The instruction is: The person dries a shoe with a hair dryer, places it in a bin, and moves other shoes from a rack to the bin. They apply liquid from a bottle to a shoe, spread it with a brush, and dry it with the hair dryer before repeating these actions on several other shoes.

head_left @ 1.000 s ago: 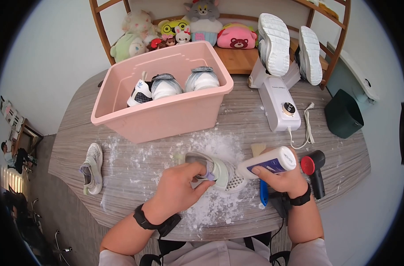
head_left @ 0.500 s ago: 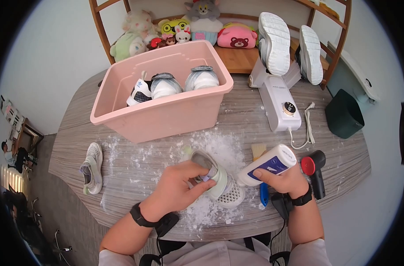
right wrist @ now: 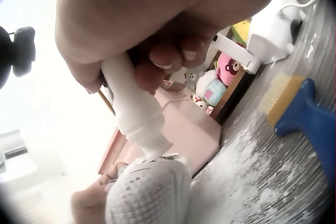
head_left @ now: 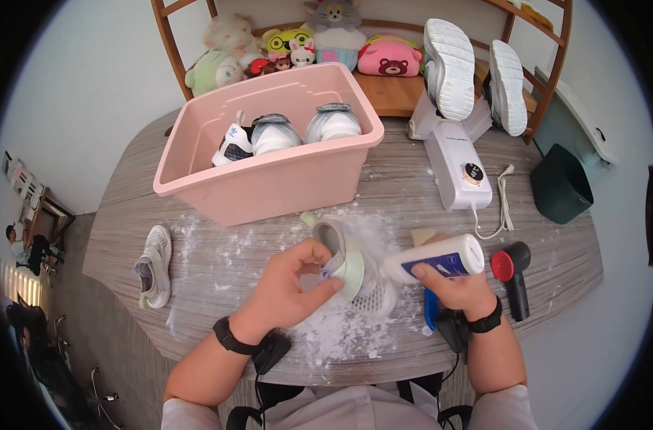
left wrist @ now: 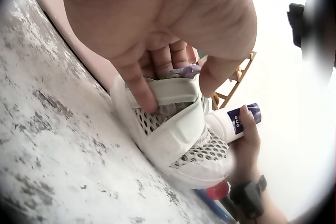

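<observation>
My left hand [head_left: 289,283] grips a pale mesh sneaker [left wrist: 181,140] by its collar and lilac tongue, thumb and fingers pinched at the opening. A light green strap crosses the shoe, and its toe points right over powder-covered wood. In my right hand [head_left: 466,292] is a white plastic bottle [head_left: 452,256] with a dark blue label, tilted with its neck down to the left. From the right wrist, the bottle's mouth [right wrist: 157,150] appears right at the sneaker's upper, behind the perforated toe. White powder [head_left: 333,333] lies scattered beneath and around the shoe.
A matching sneaker [head_left: 154,266] lies at the left. The pink bin [head_left: 269,190] with several shoes stands behind. A white shoe dryer [head_left: 455,165] holds two sneakers at the back right. A blue-handled brush [right wrist: 310,116], a black-and-red hair dryer [head_left: 516,279] and a dark green bin [head_left: 561,185] are rightward.
The sneaker has shifted and turned in my left hand, its heel swinging up and away. The bottle tipped more upright, then back toward level. The head view has shifted slightly.
</observation>
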`<state>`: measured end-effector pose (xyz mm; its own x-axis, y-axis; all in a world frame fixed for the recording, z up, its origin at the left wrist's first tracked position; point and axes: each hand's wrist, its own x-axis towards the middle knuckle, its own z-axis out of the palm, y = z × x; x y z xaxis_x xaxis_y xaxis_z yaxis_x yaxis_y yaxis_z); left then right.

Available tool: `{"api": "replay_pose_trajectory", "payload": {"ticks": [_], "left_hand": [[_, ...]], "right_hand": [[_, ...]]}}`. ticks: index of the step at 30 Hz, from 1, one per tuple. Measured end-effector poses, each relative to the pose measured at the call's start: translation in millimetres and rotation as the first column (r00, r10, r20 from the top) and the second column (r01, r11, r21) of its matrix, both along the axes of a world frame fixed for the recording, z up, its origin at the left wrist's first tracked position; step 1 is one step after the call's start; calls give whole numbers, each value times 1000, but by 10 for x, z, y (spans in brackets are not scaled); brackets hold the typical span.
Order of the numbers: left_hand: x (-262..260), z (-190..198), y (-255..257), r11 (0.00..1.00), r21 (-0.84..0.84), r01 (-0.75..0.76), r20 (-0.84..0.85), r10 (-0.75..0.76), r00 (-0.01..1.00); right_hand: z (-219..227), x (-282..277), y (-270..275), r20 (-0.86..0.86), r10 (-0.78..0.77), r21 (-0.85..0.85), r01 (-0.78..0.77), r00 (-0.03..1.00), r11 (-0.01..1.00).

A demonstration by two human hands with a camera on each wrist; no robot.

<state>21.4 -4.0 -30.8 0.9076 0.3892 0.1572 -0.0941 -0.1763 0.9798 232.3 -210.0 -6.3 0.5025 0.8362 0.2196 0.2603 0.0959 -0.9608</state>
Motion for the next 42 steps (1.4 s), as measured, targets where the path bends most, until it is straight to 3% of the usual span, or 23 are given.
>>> {"api": "replay_pose_trajectory", "payload": {"ticks": [2,4,8,16,19,21,23,27,29,32,34,36,42], "left_hand": [[-8,19,-4,999,33,24,7,-24,1000],[-16,-2,-14,997,63,48,9,-49,999],[-9,11,-44,995,46,83,-21,-82,996],[-13,-3,13,987,121,102,-9,-102,995],[-23,-2,31,988,37,150,-96,-146,985],[-7,-45,44,978,161,133,-1,-135,991],[-21,-37,45,974,174,144,-12,-144,989],[-17,-60,26,954,228,193,33,-206,978],[-1,-38,35,948,245,205,61,-226,972],[0,-35,52,940,260,220,75,-247,966],[1,-29,51,938,269,219,72,-246,967],[-10,-10,57,947,231,225,44,-241,970],[-2,82,8,923,301,238,88,-276,957]], "right_hand": [[9,21,-10,25,0,1,0,1000,1000],[38,26,-30,50,97,36,-99,994,994],[75,-8,-2,23,49,-70,-48,999,996],[-35,-53,-8,-32,61,24,-60,998,998],[-95,-65,32,-34,48,45,-47,998,998],[-94,-59,36,-31,47,55,-45,998,997],[-58,-45,16,-69,53,-43,-56,996,997],[-51,-24,-31,-50,49,-21,-50,998,999],[-75,-17,-41,-23,166,66,-165,986,984],[-50,-18,-37,-71,218,80,-212,973,974],[-43,-38,-38,-26,192,80,-189,981,979],[-95,-59,-39,-47,64,138,-57,997,989],[-120,-36,9,-125,-3,238,33,992,971]]}}
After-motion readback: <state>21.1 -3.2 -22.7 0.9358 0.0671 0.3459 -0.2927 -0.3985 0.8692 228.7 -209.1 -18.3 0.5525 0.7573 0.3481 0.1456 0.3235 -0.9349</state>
